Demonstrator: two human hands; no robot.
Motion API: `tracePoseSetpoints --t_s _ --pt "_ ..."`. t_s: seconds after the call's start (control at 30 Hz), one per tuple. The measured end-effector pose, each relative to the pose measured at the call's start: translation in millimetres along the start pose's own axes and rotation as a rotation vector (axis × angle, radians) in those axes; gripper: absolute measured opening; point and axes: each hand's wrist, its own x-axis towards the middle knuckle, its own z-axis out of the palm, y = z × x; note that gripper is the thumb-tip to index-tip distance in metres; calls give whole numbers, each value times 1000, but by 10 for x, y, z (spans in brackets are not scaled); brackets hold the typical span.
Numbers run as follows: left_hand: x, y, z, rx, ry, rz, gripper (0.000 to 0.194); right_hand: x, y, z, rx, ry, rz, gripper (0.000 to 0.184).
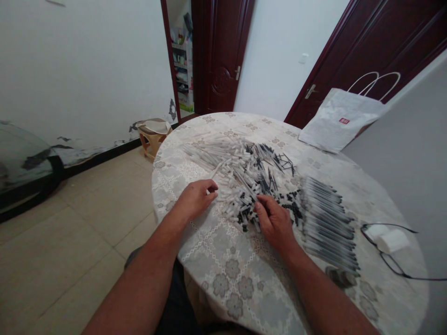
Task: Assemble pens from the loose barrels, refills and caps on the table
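My right hand (274, 217) pinches the near end of a long whitish pen barrel (245, 184), which slants up and away over the pile. To the left, my left hand (196, 197) hovers low at the pile's edge, thumb and fingers apart with nothing between them. Between and beyond both hands lie loose white caps (232, 195), small black pieces (295, 204) and thin dark refills (268, 181). Long white barrels (206, 152) spread over the far left of the heap. Right of my right hand, several grey pens (326, 221) lie side by side in a row.
A patterned cloth covers the round table (233, 279). Glasses (391, 263), a white tissue roll (393, 241) and a small dark object (340, 277) lie at the right. A white paper bag (344, 118) stands at the back right. A stool (153, 135) is beyond the table's left edge.
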Motion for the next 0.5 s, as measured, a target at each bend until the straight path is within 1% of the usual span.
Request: tracePoseSetpoints --t_s 0.07,0.13,0.23,0.33,0.5 --pt "-10 12 134 -5 -12 39 16 1 -5 1 0 -7 -5 27" --pt "-15 17 245 -58 9 60 16 -1 -1 -3 1 -10 -1 26" --pt "-16 10 318 -126 33 73 15 -8 13 -12 5 -2 0 26" --pt "-17 8 263 -226 26 37 16 -15 18 -24 8 3 -6 26" --pt "0 33 23 -352 -68 11 9 -16 -1 -49 5 21 -17 26"
